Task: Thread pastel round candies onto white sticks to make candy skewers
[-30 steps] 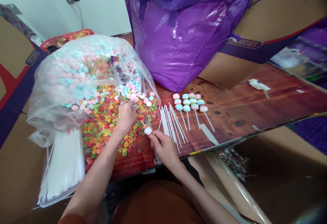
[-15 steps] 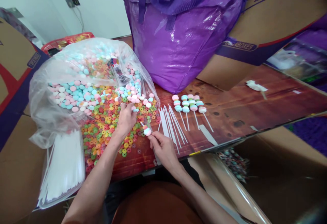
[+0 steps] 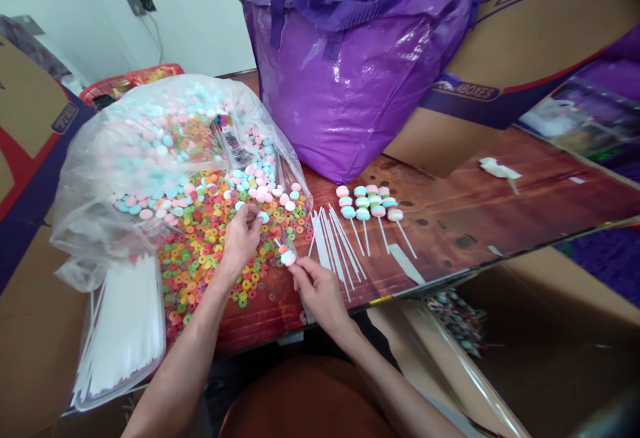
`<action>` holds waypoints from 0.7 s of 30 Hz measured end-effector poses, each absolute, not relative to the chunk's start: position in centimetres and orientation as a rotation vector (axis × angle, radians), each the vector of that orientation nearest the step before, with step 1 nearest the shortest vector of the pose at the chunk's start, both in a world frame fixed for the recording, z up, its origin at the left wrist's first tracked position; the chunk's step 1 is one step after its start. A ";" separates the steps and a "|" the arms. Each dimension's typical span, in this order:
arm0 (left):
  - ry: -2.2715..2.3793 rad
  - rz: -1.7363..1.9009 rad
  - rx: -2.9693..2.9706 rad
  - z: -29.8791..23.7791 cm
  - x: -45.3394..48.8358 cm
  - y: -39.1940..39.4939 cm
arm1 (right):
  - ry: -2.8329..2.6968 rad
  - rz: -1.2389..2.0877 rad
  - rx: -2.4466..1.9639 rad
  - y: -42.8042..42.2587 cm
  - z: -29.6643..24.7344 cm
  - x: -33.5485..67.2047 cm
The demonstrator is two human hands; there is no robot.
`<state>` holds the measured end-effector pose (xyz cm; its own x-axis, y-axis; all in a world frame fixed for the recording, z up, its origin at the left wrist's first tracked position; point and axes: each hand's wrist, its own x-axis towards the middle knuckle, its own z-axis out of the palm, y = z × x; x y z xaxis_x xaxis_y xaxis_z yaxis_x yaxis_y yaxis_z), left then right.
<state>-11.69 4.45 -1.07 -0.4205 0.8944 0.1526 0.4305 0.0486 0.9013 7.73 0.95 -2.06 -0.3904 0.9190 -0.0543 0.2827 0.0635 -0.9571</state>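
My left hand (image 3: 244,233) is over the candy pile, its thumb and fingers pinched on a pale blue marshmallow (image 3: 263,217). In my right hand (image 3: 320,289), by the table's front edge, is a candy skewer (image 3: 287,257) with a pink and white-blue marshmallow and an orange ring, the stick tip poking out beyond. Under and around my left hand spread many small gummy rings (image 3: 210,225) in red, orange, yellow and green. Loose white sticks (image 3: 333,245) lie right of the right hand. Beyond them, several finished-looking skewers (image 3: 370,203) rest in a row.
A clear plastic bag (image 3: 130,131) of pastel marshmallows opens onto the pile. White sticks fill a clear packet (image 3: 125,325) at left. A purple bag (image 3: 350,78) stands behind, with cardboard boxes (image 3: 550,31) either side. A paper scrap (image 3: 500,169) lies at right.
The clear bag's film has sagged over marshmallows at its left that showed plainly before. My left hand has shifted slightly left; my right hand stays in place with the skewer.
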 end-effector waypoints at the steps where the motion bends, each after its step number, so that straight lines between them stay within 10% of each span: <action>1: 1.823 1.391 1.276 -0.8 -11.5 4.3 | -1.737 1.344 -1.203 1.0 -2.1 7.7; 21: 1.427 1.618 0.659 -0.1 -8.2 -0.8 | -1.821 1.223 -1.094 0.4 -1.4 7.0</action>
